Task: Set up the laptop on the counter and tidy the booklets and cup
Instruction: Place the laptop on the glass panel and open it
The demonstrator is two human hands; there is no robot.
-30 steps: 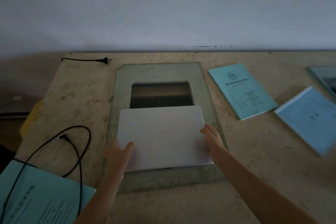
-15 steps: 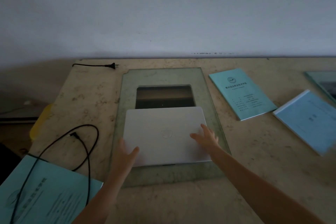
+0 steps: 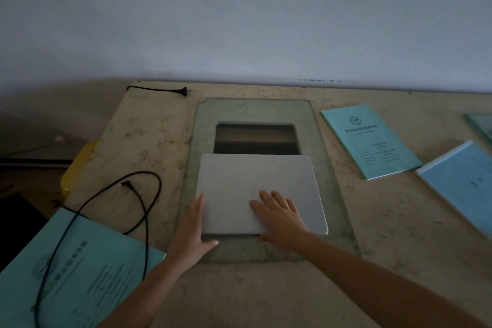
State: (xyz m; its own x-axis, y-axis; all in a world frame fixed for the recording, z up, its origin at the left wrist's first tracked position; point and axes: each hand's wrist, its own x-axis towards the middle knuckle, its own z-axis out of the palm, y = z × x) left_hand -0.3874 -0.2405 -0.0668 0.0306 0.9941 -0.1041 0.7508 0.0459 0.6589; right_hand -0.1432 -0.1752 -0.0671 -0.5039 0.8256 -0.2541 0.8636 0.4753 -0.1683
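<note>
Laptop (image 3: 255, 189): closed, silver, laid flat on the glass panel (image 3: 322, 168) near the middle of the desk (image 3: 399, 221); its far edge is set just over the dark rectangular opening (image 3: 255, 138) under the glass.
Left hand (image 3: 193, 231): placed against the laptop's near left corner, palm down; its fingers (image 3: 198, 208) are stretched along the left edge and the thumb is spread across the glass below the front edge. Nothing is gripped.
Right hand (image 3: 279, 217): laid flat on the lid, near its front right part; the fingers (image 3: 266, 198) are spread apart and pressed on the surface, not closed around anything.
Teal booklet (image 3: 370, 141): laid on the desk to the right of the glass panel, apart from it, cover up.
Blue booklet (image 3: 463, 184): seen further right, near the teal one, partly cut off by the picture edge.
Near-left booklet (image 3: 80, 274): laid at the near left corner of the desk, crossed by the black cable (image 3: 145, 210), which is looped on the desk left of the glass.
Plug (image 3: 182, 91): seen at the far left of the desk, near the wall (image 3: 239, 21).
</note>
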